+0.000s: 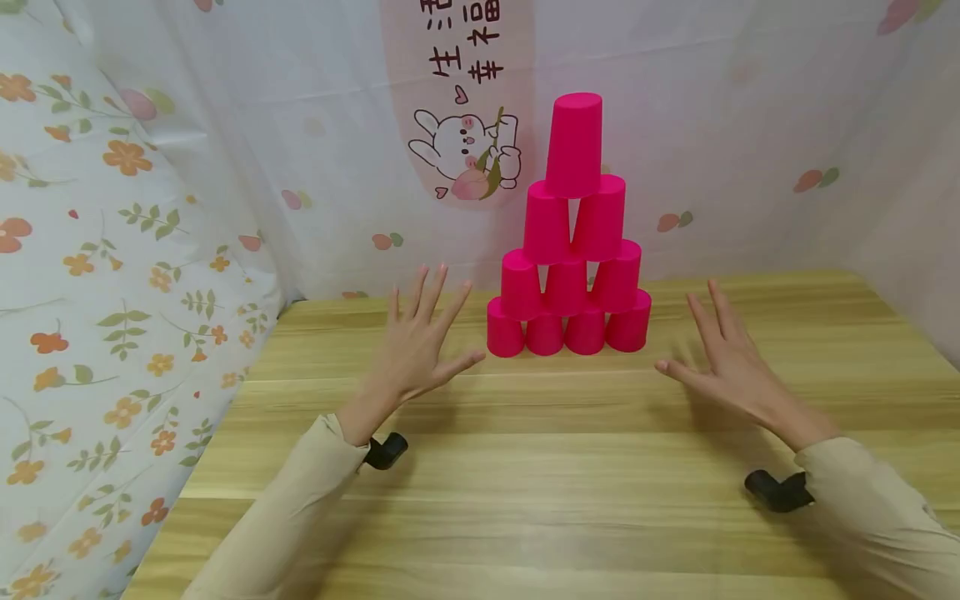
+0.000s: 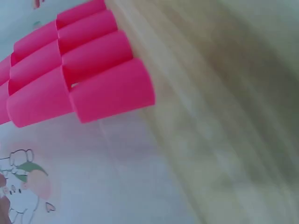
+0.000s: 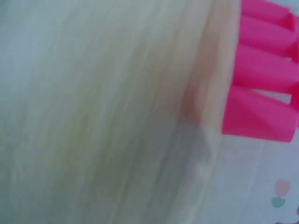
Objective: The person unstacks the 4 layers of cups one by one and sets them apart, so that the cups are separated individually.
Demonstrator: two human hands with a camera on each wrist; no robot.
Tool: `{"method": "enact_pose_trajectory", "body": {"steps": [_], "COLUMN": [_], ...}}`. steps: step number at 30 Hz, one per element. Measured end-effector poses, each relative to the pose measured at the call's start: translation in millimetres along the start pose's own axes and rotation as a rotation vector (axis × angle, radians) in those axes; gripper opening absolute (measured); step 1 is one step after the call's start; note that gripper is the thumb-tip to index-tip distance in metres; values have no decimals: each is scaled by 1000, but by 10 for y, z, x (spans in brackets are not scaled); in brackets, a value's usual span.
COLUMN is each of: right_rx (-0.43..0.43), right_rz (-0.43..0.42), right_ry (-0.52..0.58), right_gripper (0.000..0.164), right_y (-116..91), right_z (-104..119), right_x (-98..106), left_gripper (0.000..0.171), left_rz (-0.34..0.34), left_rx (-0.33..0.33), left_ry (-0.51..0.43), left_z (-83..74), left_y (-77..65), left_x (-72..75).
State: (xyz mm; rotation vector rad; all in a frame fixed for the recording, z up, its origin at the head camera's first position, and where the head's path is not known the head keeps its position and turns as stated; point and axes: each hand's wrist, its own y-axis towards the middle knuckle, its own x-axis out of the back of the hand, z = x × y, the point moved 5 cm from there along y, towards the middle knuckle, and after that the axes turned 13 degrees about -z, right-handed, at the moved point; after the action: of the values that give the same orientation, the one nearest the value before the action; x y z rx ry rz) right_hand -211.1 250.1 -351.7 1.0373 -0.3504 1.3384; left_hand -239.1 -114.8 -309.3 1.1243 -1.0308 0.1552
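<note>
Bright pink cups stand upside down in a pyramid at the back of the table, its rows narrowing upward to a single top cup. To the left of the stack, my left hand has its fingers spread and holds nothing. On the other side my right hand also has its fingers extended, with bare space between it and the cups. The left wrist view catches the stack sideways, with a bottom-row cup nearest the tabletop. At the right edge of the right wrist view, part of another bottom-row cup appears.
The wooden table extends in front of the stack. Close behind the cups hangs a white curtain with a rabbit print. A flowered cloth borders the left side. Black wrist mounts stick out below the sleeves.
</note>
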Motion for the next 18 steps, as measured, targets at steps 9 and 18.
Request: {"method": "enact_pose_trajectory", "body": {"steps": [9,18], "right_rx": [-279,-546], "right_rz": [-100,-317], "right_ry": [544,1357], "right_gripper": [67,33], "right_y": [70,121], "right_z": [-103,-236], "right_x": [-15,-247], "left_gripper": [80,63], "left_rz": [-54,-165], "left_rx": [-82,72], "left_ry": [-46,-236], "left_z": [-21,-75], "left_y": [358,988], "left_x": [199,517]}}
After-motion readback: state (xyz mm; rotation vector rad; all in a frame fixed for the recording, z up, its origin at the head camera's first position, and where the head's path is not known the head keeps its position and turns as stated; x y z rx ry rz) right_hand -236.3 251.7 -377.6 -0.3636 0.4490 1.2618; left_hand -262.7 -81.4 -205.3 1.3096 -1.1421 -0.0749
